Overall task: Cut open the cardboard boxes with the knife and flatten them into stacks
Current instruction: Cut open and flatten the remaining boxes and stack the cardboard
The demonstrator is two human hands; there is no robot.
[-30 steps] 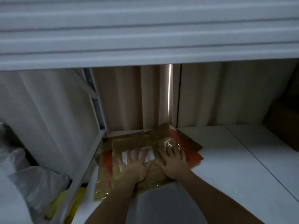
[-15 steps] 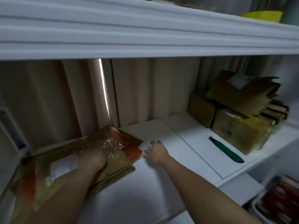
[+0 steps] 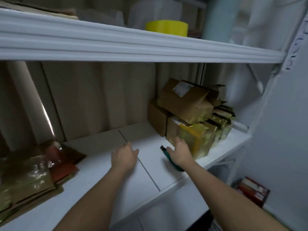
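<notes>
The green knife [image 3: 168, 156] lies on the shelf [image 3: 100, 177] under the right hand [image 3: 180, 151], fingers spread, taped box [image 3: 191, 139] at its 1 o'clock; left hand [image 3: 125, 155] relaxed, empty.

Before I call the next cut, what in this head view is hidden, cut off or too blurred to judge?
- Knife: only its dark tip and some green handle show; the right hand covers the rest, so any grip is unclear.
- Shipping label on the top box: too small and blurred to read.
- Flattened stack: cut off by the left edge, count unknown.
- Boxes behind the taped box: hidden, number unclear.
</notes>
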